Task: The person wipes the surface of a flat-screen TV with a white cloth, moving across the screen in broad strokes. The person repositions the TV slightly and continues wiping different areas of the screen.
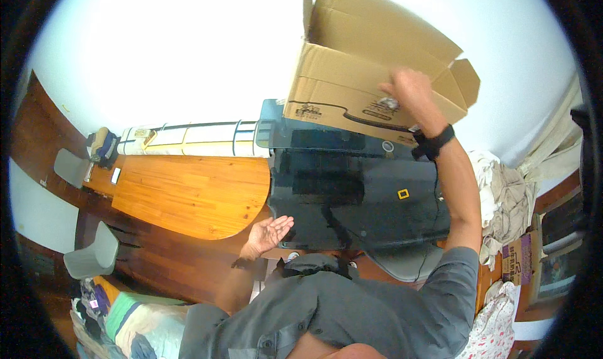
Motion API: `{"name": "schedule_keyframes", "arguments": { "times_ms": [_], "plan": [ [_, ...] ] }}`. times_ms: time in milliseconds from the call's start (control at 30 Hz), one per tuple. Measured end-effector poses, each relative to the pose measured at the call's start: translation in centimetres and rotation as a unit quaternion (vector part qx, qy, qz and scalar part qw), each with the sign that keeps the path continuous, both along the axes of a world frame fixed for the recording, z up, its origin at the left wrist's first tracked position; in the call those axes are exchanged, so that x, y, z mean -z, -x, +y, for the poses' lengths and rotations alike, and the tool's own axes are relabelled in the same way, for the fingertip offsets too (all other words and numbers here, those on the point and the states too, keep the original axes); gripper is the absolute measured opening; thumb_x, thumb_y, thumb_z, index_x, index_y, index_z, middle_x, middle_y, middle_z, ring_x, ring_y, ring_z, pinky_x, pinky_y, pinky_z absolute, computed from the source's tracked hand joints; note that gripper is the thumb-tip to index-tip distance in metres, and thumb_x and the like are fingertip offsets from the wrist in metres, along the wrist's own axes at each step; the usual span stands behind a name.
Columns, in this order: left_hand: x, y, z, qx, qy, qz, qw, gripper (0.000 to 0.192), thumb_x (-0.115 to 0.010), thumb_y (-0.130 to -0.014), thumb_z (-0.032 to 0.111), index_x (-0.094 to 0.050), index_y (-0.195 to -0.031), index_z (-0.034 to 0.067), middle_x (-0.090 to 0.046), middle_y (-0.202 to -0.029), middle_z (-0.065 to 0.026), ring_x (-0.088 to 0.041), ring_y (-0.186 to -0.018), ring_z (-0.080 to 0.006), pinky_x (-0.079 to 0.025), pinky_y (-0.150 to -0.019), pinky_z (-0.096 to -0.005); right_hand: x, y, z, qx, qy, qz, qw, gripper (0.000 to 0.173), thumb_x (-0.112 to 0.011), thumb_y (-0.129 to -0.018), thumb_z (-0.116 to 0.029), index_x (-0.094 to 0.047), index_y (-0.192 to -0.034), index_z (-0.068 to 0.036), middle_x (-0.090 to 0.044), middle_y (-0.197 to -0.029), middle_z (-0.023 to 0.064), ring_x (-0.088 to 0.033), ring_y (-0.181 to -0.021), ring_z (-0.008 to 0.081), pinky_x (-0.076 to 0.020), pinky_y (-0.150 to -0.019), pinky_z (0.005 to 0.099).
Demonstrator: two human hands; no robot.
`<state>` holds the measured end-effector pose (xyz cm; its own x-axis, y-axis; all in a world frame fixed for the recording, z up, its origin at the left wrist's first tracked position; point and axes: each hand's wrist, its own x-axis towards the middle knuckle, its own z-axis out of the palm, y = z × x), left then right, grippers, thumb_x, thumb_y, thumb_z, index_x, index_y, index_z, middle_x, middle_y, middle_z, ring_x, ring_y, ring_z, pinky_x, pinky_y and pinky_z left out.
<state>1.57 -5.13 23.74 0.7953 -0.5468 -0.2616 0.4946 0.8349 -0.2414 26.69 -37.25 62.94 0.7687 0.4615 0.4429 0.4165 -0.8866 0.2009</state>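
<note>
My left hand [267,236] is palm up with its fingers spread and nothing in it, just off the near left edge of a dark glass table [325,194]. A large open cardboard box [348,81], printed on its side, stands at the far side of that table, its flaps raised. My right hand [411,83], blurred and with fingers curled, is in front of the box's near side. Below its fingers shows a small, shiny, crumpled-looking item [390,102]; whether the hand grips it is unclear. A black band [435,140] is on my right wrist.
A small yellow-framed square [403,194] and a whitish ring [387,146] lie on the glass. Left stands a wooden table [193,191] with a long wrapped roll [198,140] behind it. Grey chairs [96,253] stand left; piled cloth [506,203] lies right. A thin cable [436,213] crosses the glass.
</note>
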Motion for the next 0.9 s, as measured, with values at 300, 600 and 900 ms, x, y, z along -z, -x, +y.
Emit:
{"name": "schedule_keyframes", "arguments": {
  "times_ms": [300, 600, 900],
  "plan": [
    [0.4, 3.3, 4.3, -0.129, -0.131, 0.019, 0.983, 0.043, -0.039, -0.099, 0.018, -0.047, -0.127, -0.014, -0.051, -0.134, -0.0276, -0.054, -0.121, -0.0416, -0.054, -0.097, -0.0396, 4.5, -6.7, 12.7, -0.116, -0.004, 0.002, 0.993, 0.034, -0.074, -0.079, -0.031, -0.061, -0.090, -0.002, -0.067, -0.077, 0.0190, -0.067, -0.074, 0.0366, -0.0512, -0.063, 0.0461],
    [1.3, 3.4, 6.8, -0.155, -0.104, 0.048, 0.981, 0.045, -0.040, -0.099, 0.019, -0.046, -0.131, -0.013, -0.048, -0.139, -0.0256, -0.053, -0.122, -0.0411, -0.059, -0.088, -0.0341, 8.3, -11.4, 15.8, -0.088, 0.015, 0.032, 0.995, 0.029, -0.075, -0.077, -0.025, -0.064, -0.092, -0.004, -0.070, -0.081, 0.0165, -0.070, -0.080, 0.0337, -0.0552, -0.069, 0.0437],
    [2.6, 1.2, 5.6, -0.093, -0.123, 0.061, 0.986, 0.047, -0.041, -0.098, 0.018, -0.040, -0.136, -0.010, -0.047, -0.140, -0.0243, -0.051, -0.125, -0.0403, -0.059, -0.089, -0.0340, 10.7, -9.0, 14.8, -0.184, -0.058, 0.055, 0.980, 0.048, -0.072, -0.082, -0.028, -0.055, -0.120, -0.005, -0.060, -0.120, 0.0163, -0.066, -0.093, 0.0341, -0.0538, -0.076, 0.0435]
  ]
}}
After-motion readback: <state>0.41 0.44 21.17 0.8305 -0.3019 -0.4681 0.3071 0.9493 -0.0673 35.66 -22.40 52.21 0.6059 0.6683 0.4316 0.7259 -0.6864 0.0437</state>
